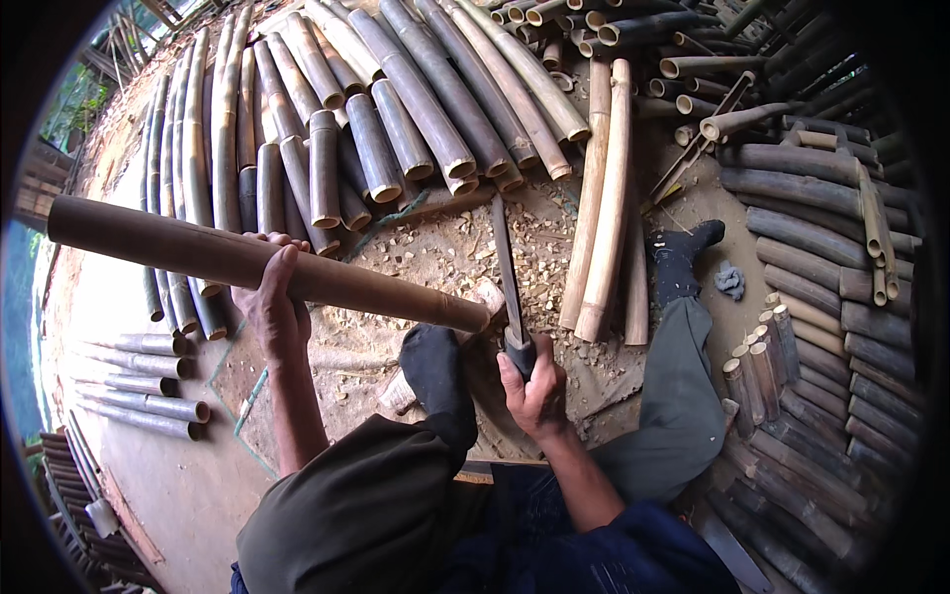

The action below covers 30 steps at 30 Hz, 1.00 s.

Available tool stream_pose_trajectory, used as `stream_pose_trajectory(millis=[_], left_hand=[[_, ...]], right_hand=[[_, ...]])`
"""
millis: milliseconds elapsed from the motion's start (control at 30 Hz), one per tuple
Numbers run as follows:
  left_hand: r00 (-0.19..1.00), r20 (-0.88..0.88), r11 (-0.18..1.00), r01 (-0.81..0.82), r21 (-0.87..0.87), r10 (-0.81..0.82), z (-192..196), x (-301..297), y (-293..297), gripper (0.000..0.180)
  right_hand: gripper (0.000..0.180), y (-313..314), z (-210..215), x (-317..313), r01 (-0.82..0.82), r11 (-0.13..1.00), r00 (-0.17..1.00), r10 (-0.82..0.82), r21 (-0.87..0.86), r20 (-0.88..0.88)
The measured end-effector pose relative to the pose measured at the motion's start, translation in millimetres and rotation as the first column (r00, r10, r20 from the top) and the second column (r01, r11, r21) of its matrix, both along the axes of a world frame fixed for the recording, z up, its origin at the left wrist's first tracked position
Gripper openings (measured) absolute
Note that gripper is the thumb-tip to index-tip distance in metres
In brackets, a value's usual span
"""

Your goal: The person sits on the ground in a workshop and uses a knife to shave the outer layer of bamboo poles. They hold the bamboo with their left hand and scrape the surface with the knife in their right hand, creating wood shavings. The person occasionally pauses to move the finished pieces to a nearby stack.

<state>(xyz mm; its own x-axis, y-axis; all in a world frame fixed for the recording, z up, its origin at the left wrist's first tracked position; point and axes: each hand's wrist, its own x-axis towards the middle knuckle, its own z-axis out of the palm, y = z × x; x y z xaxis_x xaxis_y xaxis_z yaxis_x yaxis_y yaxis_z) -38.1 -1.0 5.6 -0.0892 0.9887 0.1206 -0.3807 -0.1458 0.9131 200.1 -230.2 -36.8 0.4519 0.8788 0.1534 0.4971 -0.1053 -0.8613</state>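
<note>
My left hand (276,309) is wrapped around a thick brown bamboo pole (163,238) near its middle. The pole slants from the upper left down toward the centre, its lighter cut end just above my left foot in a black sock (435,371). In my right hand (537,394) is a long-bladed knife (508,265), gripped by its dark handle, with the blade pointing up and away from me. The blade stands close to the pole's right end, apart from it. Partly hidden behind that end is a pale piece of wood (489,294).
Wood chips (435,252) litter the ground ahead. Rows of bamboo poles (421,89) lie beyond them, with two pale poles (609,213) right of the chips. Stacked bamboo (811,277) lines the right side. Several short lengths (143,406) lie at left. A saw blade (734,549) shows at lower right.
</note>
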Motion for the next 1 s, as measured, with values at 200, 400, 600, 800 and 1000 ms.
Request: stream_pose_trajectory(millis=[200, 400, 600, 800, 1000], left_hand=[[0.988, 0.024, 0.987, 0.15, 0.054, -0.151, -2.4, -2.5, -1.6, 0.054], [0.973, -0.002, 0.972, 0.231, 0.044, -0.231, -0.7, -9.3, -5.1, 0.059], [0.982, 0.074, 0.966, -0.154, -0.21, 0.173, 2.3, -4.5, -12.1, 0.046], [0.948, -0.033, 0.945, -0.319, -0.073, 0.318, -10.3, -2.0, -2.7, 0.04], [0.956, -0.112, 0.956, -0.281, -0.08, 0.271, 1.2, 0.7, -0.7, 0.043]], right_hand=[[0.038, -2.9, -53.2, 15.4, -0.015, 0.821, 0.994, 0.074, -0.571, 0.081], [0.036, -13.6, -37.0, 5.8, 0.002, 0.983, 1.0, -0.007, -0.185, -0.028], [0.039, -5.9, -57.5, 15.4, 0.005, 0.839, 1.0, 0.001, -0.544, 0.012], [0.027, 4.2, 5.5, 2.5, -0.018, 0.999, 0.997, 0.021, -0.041, 0.077], [0.033, -6.7, -67.6, 8.6, -0.019, 0.828, 0.989, 0.096, -0.561, 0.11]])
